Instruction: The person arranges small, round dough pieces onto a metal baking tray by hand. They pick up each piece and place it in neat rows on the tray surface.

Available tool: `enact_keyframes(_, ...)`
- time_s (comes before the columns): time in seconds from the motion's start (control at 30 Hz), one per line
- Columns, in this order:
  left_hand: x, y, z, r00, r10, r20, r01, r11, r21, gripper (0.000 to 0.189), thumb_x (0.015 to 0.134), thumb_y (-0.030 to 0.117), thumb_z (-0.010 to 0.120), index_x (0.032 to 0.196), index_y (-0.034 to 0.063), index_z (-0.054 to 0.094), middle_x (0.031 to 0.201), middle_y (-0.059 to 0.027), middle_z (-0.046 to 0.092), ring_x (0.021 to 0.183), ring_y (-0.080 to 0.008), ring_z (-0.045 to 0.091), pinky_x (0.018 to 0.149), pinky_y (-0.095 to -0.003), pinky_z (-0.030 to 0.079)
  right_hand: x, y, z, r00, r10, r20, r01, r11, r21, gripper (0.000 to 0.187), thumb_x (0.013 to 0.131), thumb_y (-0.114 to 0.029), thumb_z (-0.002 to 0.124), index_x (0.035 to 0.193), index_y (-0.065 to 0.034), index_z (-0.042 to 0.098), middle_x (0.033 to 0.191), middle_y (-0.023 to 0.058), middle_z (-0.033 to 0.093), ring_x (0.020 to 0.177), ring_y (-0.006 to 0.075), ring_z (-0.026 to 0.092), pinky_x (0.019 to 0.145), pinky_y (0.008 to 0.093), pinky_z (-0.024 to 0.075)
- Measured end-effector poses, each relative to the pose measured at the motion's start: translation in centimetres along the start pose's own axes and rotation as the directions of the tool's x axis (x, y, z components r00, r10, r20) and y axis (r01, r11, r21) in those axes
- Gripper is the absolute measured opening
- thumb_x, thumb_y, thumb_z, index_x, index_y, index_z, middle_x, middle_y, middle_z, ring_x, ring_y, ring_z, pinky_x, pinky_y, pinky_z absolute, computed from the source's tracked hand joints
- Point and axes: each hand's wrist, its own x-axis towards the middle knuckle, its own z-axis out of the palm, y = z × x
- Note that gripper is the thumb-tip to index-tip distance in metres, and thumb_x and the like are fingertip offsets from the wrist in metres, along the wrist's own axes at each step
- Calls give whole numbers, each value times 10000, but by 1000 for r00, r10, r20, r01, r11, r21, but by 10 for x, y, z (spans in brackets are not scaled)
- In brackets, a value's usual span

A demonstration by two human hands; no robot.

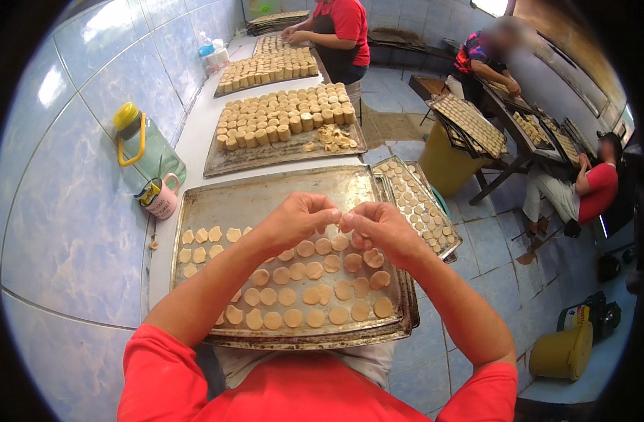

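Note:
My left hand (301,216) and my right hand (380,227) meet fingertip to fingertip above a metal baking tray (237,198). Between the thumbs and fingers is a small pale piece, apparently dough, mostly hidden by the fingers. Flat rounds of dough (293,318) lie in rows on the near part of the tray, some with uneven edges, two of them overlapping. My left forearm covers part of the rows. Beyond, a second tray (216,163) bears many upright dough cylinders (261,137) packed close together, with a heap of loose dough pieces (335,140) at its right.
A pink mug (163,204) and a green bottle with a yellow lid (158,145) stand at the left by the tiled wall. More trays of rounds (427,211) lie at the right. A co-worker (343,31) stands beyond; two others sit or lean at the right near a yellow bin (443,158).

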Motion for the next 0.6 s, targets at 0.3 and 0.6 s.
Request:
enact_keyframes(0.3, 3, 0, -6, 992, 10, -122, -9, 1000, 11, 210, 1048, 237, 650, 1001, 34, 682, 827, -29, 690, 692, -74, 583, 603, -257, 455, 0, 5, -1, 998, 54, -25, -52, 997, 58, 141, 1008, -174, 655, 982, -38, 678, 952, 68, 721, 714, 76, 626, 595, 203, 476)
enact_keyframes(0.6, -3, -6, -8, 829, 558, 33, -386, 529, 756, 150, 915, 134, 808, 896, 27, 703, 907, -115, 696, 771, -309, 654, 727, -376, 539, 6, 9, -12, 994, 48, -101, -32, 988, 152, 82, 1037, -165, 637, 1025, -90, 605, 1066, 124, 742, 725, 94, 637, 582, 213, 468)
